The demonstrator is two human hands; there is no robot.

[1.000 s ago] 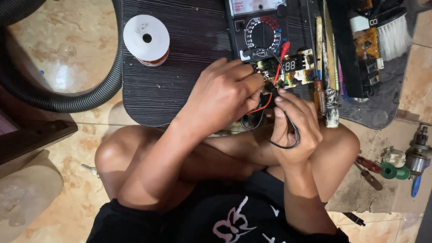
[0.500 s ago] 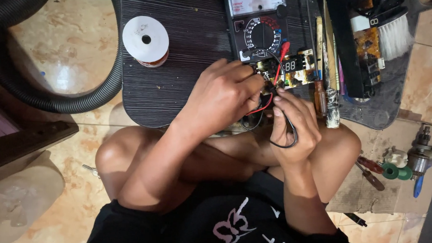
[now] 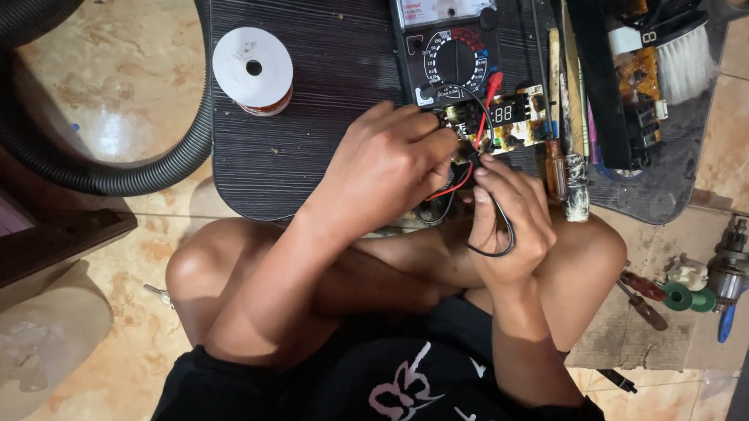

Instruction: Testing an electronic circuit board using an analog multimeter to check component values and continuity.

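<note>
The dark tabletop [image 3: 312, 107] holds my meter [image 3: 449, 50] and the small circuit board [image 3: 504, 124]. My left hand [image 3: 389, 165] pinches the thin, breakable board's edge. My right hand [image 3: 509, 216] grips a bendy black wire [image 3: 502, 229].

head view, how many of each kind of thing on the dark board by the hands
meter: 1
circuit board: 1
white spool: 1
probe leads, red and black: 2
screwdrivers: 2 clear, more hard to separate
brush: 1
total: 8
</note>
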